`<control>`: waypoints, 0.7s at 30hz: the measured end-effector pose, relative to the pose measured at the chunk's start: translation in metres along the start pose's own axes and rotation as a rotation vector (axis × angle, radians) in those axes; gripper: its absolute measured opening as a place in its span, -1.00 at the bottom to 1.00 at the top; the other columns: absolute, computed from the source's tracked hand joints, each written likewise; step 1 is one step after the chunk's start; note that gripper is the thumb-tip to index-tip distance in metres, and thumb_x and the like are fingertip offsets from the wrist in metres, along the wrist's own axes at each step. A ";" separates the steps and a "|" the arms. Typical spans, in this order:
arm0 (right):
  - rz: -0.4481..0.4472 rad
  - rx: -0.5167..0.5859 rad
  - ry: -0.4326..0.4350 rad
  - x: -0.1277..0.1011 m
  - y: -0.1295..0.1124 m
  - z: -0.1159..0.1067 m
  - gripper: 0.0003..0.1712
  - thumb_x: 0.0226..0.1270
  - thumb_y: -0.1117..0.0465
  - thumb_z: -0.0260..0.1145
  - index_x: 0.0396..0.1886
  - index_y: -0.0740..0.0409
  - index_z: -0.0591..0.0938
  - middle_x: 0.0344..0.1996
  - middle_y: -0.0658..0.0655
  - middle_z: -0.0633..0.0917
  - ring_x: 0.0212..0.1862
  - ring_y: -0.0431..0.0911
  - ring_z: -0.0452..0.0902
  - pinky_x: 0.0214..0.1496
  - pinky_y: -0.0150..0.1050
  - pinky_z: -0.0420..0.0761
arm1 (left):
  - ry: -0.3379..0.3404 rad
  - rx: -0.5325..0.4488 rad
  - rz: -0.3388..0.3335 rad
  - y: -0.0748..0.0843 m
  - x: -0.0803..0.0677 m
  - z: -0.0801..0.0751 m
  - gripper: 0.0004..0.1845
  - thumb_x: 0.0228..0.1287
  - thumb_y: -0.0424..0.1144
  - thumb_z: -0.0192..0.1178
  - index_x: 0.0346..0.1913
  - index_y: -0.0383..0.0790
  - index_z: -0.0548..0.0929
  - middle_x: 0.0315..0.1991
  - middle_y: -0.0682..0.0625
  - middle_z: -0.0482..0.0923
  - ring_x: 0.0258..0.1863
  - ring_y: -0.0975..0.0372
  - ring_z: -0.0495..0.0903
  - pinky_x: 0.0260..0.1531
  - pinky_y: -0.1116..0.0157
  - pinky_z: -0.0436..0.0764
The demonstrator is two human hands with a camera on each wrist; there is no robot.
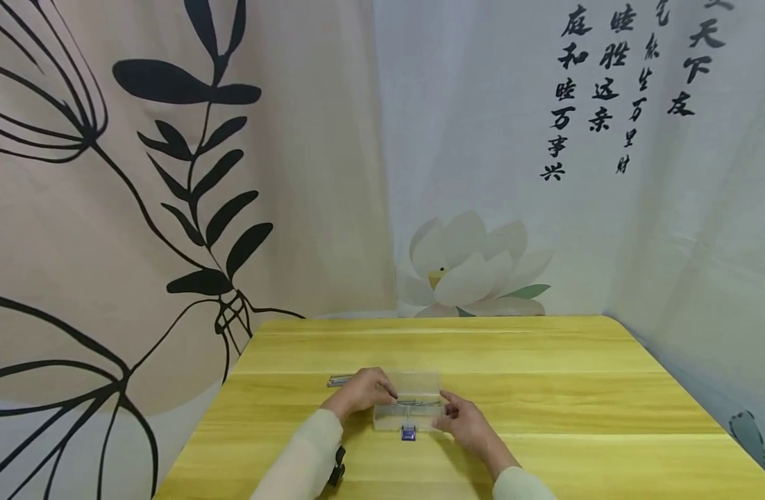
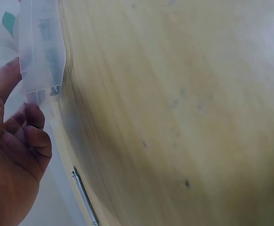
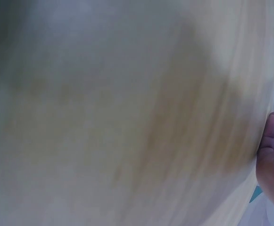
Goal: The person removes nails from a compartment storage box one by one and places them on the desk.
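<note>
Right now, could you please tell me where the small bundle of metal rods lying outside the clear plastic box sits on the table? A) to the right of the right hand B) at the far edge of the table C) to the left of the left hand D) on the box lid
C: in the head view the metal rods lie on the table just left of the left hand, which is at the clear plastic box.

Between the hands lies a clear, colourless box (image 1: 409, 400) with a blue clasp (image 1: 408, 432); beneath them, a yellow wood-grained surface (image 1: 545, 389).

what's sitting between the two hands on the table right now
In the head view, a clear plastic box with thin metal rods inside lies between the left hand and right hand; a small blue clasp sits at its near edge.
</note>
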State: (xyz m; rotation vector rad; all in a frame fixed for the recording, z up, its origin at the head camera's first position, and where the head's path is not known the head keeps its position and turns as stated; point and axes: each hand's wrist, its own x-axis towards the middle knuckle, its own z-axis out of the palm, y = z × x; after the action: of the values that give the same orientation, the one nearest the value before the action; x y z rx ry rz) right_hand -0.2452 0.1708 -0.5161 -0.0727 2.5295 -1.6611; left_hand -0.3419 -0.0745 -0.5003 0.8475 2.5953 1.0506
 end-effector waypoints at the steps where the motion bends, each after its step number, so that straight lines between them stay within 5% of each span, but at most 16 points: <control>1: 0.005 0.004 0.000 0.000 0.000 0.000 -0.21 0.31 0.32 0.38 0.45 0.41 0.26 -0.02 0.27 0.51 -0.04 0.04 0.42 -0.05 -0.09 0.57 | -0.003 0.004 -0.006 0.000 0.001 0.000 -0.95 0.24 -0.28 0.40 -0.28 -0.07 0.82 -0.24 0.15 0.55 -0.26 0.26 0.52 -0.19 0.19 0.57; 10: -0.008 -0.005 0.014 0.002 0.003 0.000 -0.21 0.29 0.31 0.40 0.44 0.43 0.28 -0.07 0.23 0.54 -0.07 0.02 0.46 -0.05 -0.06 0.57 | -0.027 0.062 -0.020 0.002 0.005 0.001 -0.93 0.24 -0.29 0.40 -0.28 -0.03 0.83 -0.26 0.15 0.52 -0.30 0.29 0.49 -0.25 0.26 0.57; 21: 0.009 -0.009 0.020 0.002 -0.002 0.001 -0.22 0.30 0.30 0.40 0.44 0.41 0.29 -0.04 0.25 0.54 -0.05 0.02 0.46 -0.04 -0.06 0.57 | -0.072 0.266 0.032 0.010 0.010 -0.002 -0.94 0.22 -0.23 0.42 -0.29 -0.01 0.85 -0.35 0.20 0.44 -0.41 0.37 0.44 -0.35 0.38 0.52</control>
State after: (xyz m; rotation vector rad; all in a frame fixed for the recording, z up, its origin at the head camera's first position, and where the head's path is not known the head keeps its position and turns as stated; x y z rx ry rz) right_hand -0.2467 0.1696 -0.5150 -0.0458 2.5482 -1.6562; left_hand -0.3467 -0.0635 -0.4922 0.9686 2.7054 0.6757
